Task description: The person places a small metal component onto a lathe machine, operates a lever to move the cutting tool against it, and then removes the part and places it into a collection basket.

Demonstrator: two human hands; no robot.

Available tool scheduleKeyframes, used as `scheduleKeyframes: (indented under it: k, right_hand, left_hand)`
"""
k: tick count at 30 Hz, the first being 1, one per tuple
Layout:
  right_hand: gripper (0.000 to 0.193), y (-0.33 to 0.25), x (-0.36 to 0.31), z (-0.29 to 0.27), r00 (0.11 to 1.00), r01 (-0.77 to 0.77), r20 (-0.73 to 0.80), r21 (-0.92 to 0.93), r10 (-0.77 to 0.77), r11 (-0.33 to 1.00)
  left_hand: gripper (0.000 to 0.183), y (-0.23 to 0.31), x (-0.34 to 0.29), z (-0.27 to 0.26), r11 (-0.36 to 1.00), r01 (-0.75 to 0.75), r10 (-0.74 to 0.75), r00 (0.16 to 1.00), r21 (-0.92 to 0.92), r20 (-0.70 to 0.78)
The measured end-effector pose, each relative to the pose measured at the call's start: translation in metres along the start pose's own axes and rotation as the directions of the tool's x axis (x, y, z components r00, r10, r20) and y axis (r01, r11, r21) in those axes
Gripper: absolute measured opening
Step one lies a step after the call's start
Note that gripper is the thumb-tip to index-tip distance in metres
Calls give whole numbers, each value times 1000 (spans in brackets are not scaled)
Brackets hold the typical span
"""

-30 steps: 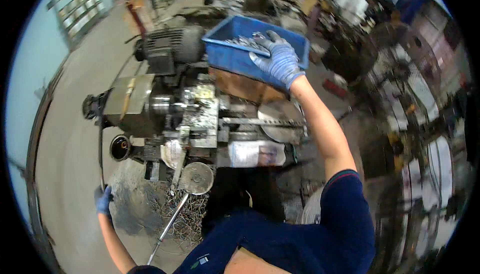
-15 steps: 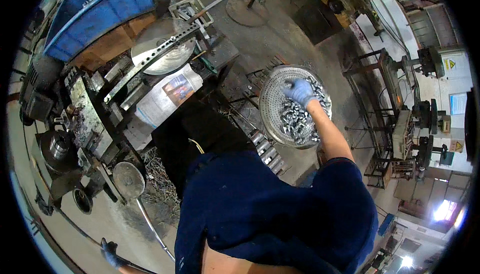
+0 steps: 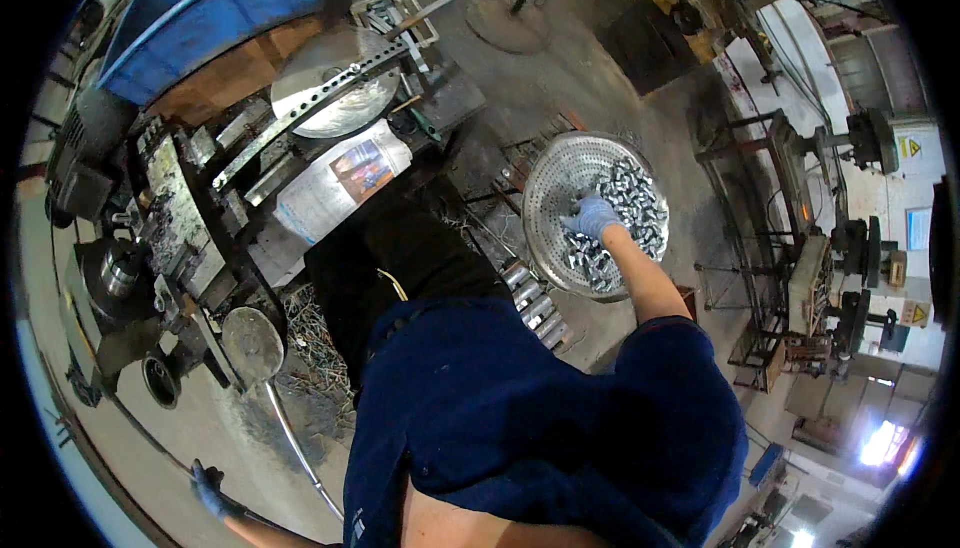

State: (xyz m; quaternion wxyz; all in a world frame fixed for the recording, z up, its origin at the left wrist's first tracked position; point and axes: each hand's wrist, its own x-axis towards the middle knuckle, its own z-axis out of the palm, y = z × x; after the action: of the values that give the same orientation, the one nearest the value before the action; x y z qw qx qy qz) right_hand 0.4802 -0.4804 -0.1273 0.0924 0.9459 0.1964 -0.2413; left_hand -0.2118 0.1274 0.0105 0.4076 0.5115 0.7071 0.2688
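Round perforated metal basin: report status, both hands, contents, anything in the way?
Right blue-gloved hand at small silver metal parts in basin; grip unclear. Left blue-gloved hand at long dark rod. Blue rectangular plastic bin apart, not obstructing.

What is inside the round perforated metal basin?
Many small shiny metal pieces lie in the basin, beside the gloved right hand. What the hand and the upper pieces cover cannot be seen.

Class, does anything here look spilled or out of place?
Yes: tangled metal shavings lie loose on the floor near the long-handled round plate. They look spilled, unlike the small metal parts gathered in the perforated basin.
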Motion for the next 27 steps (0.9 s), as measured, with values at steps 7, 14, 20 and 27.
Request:
scheduleKeyframes:
  k: [7,14,20,27]
  right_hand:
    - [68,-5,-4,6,998,49,-28,55,-47,997]
    - [39,8,15,-12,954,27,-249,627,167,779]
    - [34,-94,-6,-168,873,479,-473,878,-121,23]
    - [22,-339,-16,-275,426,715,-616,678,-662,-171]
  left_hand:
    - [28,-15,3,-10,998,-70,70,997,-5,-42]
    - [33,0,-17,1,984,-167,168,986,-68,8]
    - [33,-34,2,-12,983,-168,169,986,-79,-3]
    - [27,-30,5,-7,979,-196,198,980,-63,25]
